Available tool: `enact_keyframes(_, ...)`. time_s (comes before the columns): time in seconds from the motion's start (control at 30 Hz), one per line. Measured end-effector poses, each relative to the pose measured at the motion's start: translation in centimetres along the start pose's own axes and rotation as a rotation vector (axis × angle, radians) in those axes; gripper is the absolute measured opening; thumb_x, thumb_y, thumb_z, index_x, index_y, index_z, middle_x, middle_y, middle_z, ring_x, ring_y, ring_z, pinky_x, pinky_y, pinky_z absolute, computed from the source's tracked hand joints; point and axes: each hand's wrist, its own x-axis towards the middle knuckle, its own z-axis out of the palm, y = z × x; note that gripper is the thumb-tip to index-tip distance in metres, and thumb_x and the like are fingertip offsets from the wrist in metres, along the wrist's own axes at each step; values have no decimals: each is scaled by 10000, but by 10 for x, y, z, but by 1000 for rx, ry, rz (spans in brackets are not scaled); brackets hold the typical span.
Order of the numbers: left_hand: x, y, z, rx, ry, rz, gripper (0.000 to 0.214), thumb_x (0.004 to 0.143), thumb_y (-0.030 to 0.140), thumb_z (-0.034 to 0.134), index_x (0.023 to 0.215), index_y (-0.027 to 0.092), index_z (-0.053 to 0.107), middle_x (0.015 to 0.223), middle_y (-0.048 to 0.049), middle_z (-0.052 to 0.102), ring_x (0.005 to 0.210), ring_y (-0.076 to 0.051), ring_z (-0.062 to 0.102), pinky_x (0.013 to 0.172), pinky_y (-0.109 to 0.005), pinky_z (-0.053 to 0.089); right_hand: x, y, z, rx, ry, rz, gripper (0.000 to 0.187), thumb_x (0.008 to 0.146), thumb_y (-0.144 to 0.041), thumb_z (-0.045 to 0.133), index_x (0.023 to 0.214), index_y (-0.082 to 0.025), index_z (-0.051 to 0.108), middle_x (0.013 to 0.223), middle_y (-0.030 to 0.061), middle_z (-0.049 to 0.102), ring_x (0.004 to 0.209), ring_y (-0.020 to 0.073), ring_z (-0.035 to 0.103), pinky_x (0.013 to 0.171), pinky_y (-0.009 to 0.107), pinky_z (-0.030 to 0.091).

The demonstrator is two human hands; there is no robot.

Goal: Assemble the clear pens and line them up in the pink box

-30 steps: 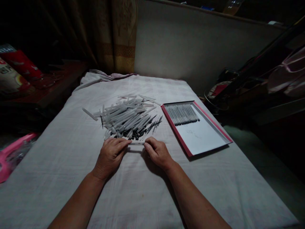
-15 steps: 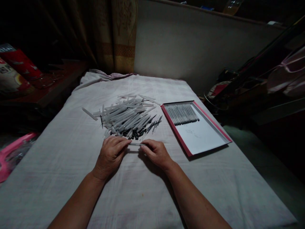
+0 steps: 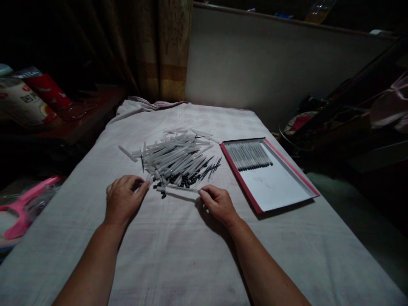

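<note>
My right hand (image 3: 219, 205) pinches one end of a clear pen (image 3: 183, 189), which points left across the front of the pile. At the pile's left front edge, the thumb and fingers of my left hand (image 3: 125, 199) are closed around a small clear piece, too indistinct to name. Beyond both hands lies a heap of clear pen barrels (image 3: 174, 155). Small black pieces (image 3: 185, 182) gather along its near side, and thin dark refills (image 3: 213, 168) lie at its right. A shallow box tray (image 3: 244, 187) with red sides holds a row of clear pens (image 3: 250, 155) with black ends.
A pale cloth (image 3: 165, 255) covers the table. To the left, a side table (image 3: 92, 112) carries a red package (image 3: 52, 91) and a printed container (image 3: 27, 102). A pink-handled item (image 3: 24, 208) is low on the left. A patterned curtain (image 3: 174, 51) hangs behind.
My left hand has let go of the pen's left end and moved left to the pile's edge. The right hand still holds the pen. The whole view has shifted slightly.
</note>
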Motion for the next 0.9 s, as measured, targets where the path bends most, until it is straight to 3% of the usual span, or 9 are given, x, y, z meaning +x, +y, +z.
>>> enact_keyframes(0.37, -3, 6, -1, 48, -13, 114, 241, 897, 430, 560, 901, 254, 725, 955, -90, 724, 888, -299, 649, 783, -439, 466, 1, 1, 0, -3, 13, -8, 265, 876, -387, 566, 731, -187, 661, 612, 8, 628, 554, 138, 575, 517, 222, 444)
enact_keyframes(0.47, -2, 6, -3, -60, 3, 79, 263, 913, 424, 519, 932, 242, 708, 980, -89, 741, 920, -296, 666, 828, -439, 490, 1, 1, 0, 47, 28, 14, 273, 872, -402, 570, 724, -188, 652, 599, 6, 619, 539, 135, 563, 506, 224, 443)
enact_keyframes(0.63, -5, 13, -2, -367, -65, 5, 319, 917, 493, 518, 1018, 250, 699, 974, -44, 768, 874, -227, 713, 807, -335, 554, 1, 0, -1, 170, 51, 42, 280, 856, -434, 596, 729, -189, 643, 598, 5, 632, 528, 128, 560, 512, 224, 452)
enact_keyframes(0.9, -11, 27, -1, -472, -97, 76, 354, 925, 512, 518, 1022, 239, 720, 982, -49, 776, 907, -221, 724, 845, -337, 573, 0, -1, -1, 174, 32, 27, 262, 862, -399, 587, 721, -187, 647, 596, 3, 635, 527, 123, 551, 523, 224, 444)
